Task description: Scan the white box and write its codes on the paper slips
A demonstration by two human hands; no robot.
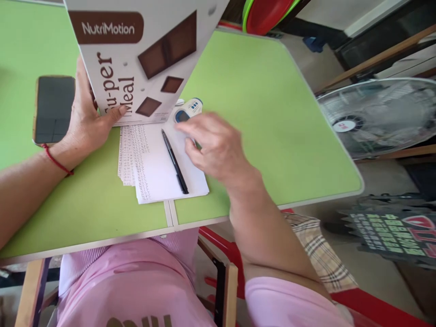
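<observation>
My left hand (90, 106) grips the lower corner of a white NutriMotion box (122, 63), thumb on its front. The box stands tilted over a stack of white paper sheets (163, 175) with printed rows along one side. On the sheets lies a black pen (175, 163). A small white and blue handheld device (190, 109) with a dark screen sits behind the pen, partly covered. My right hand (216, 145) is over the paper, thumb and index finger apart, the index finger at the device's edge. Whether it touches cannot be seen.
A phone (54, 109) rests on the green table (272, 118), left of my left hand. Beyond the table's right edge stands a fan (368, 118). Red and green basins (269, 16) are at the back. A checked cloth (316, 250) hangs over a red chair.
</observation>
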